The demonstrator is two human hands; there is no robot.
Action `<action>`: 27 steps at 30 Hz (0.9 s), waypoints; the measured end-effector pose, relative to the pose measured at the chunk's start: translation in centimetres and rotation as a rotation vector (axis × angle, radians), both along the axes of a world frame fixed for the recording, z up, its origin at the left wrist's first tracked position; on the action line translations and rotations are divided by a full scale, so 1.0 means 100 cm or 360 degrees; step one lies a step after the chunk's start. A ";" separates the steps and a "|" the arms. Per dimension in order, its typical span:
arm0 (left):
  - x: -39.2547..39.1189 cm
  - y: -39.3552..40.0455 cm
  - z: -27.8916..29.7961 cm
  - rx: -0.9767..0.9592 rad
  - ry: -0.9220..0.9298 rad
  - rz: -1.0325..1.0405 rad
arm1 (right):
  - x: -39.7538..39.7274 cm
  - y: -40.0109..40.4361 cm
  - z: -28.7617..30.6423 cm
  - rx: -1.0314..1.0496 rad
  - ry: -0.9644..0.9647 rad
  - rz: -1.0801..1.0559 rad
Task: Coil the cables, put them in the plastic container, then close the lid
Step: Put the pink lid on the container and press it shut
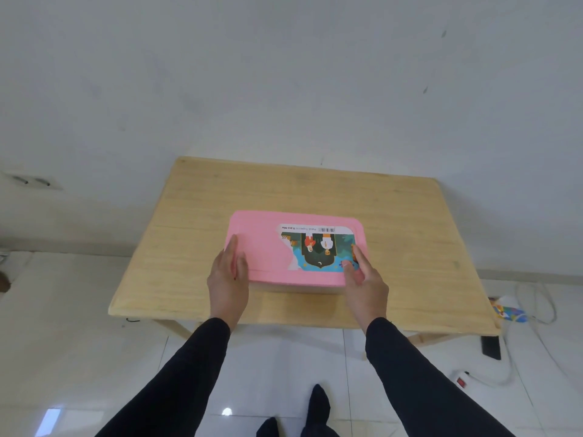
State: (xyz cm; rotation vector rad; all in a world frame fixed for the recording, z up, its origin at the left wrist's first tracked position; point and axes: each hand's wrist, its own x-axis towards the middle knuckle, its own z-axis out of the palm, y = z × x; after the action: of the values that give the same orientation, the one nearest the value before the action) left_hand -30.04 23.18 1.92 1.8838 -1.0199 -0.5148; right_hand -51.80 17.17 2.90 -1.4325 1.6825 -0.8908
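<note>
Lid (268, 247) seen seated on the plastic container (315, 289), which is set at the middle of the wooden table (410, 231). Only a pale strip of container wall is shown below the lid's near edge; no cables are visible, so they are judged to be inside already.

Left hand (227, 275) is laid flat on the lid's left end, fingers straight and together, nothing grasped. Right hand (362, 279) is laid on the near right corner, fingers extended and slightly spread, fingertips on the printed label (318, 249); nothing grasped there either. Both are pressing rather than holding.

Key relation: the lid's long axis runs from one hand to the other, so the two ends are covered while the far long edge lies beyond both sets of fingertips, unpressed. The near edge lies between the palms. Neither hand is clearly nearer the far edge; the left reaches slightly further along its end.

Lid noted as pink, rectangular, rounded corners, matte. Label is partly torn at its left side, picture upside down from this view, barcode along the far margin.

Whether the rim is fully snapped down cannot be told
</note>
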 end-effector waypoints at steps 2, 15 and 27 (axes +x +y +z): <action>0.002 -0.020 0.005 -0.0030 -0.0011 -0.0008 | 0.001 -0.017 0.006 -0.0031 -0.0001 -0.0014; 0.018 -0.182 0.012 -0.0008 0.0033 0.0001 | 0.016 -0.185 0.005 -0.0049 0.0012 0.0046; 0.041 -0.240 -0.004 0.0054 0.0074 0.0016 | 0.040 -0.243 -0.013 -0.0032 0.0142 0.0096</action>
State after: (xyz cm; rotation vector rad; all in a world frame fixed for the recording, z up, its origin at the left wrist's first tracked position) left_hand -25.91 -0.79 1.49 1.8976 -0.9761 -0.5706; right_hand -47.81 -7.18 1.63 -1.5486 1.6901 -0.8236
